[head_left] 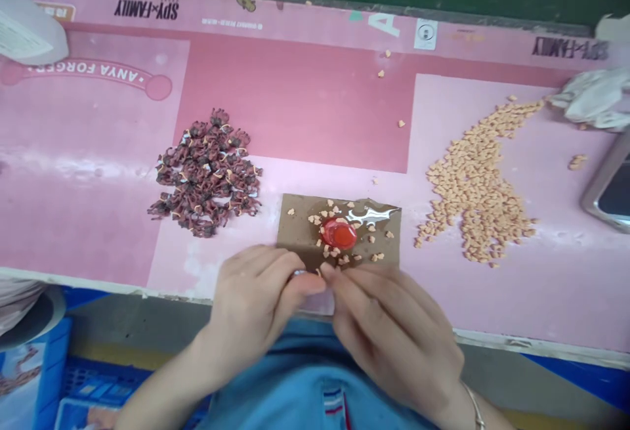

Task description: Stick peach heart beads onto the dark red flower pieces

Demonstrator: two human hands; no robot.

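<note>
My left hand (258,292) is closed, thumb against the curled fingers, around a small object that is mostly hidden; only a whitish bit and a thin yellowish bit show. Fingertips of my right hand (388,318) pinch together right beside the left thumb, and what they hold is too small to name. Just beyond both hands lies a brown sheet (295,233) with a wet, shiny patch. On it sits a small red dish (339,234), with several tiny beige pieces (344,259) scattered around it.
A pile of small dark reddish-brown figures (209,174) lies left. Many beige pieces (485,187) spread out on the right. Beyond them are crumpled white plastic (593,98) and a phone-like device (613,184). A white bottle (32,26) stands far left; blue crates (52,364) sit below the table edge.
</note>
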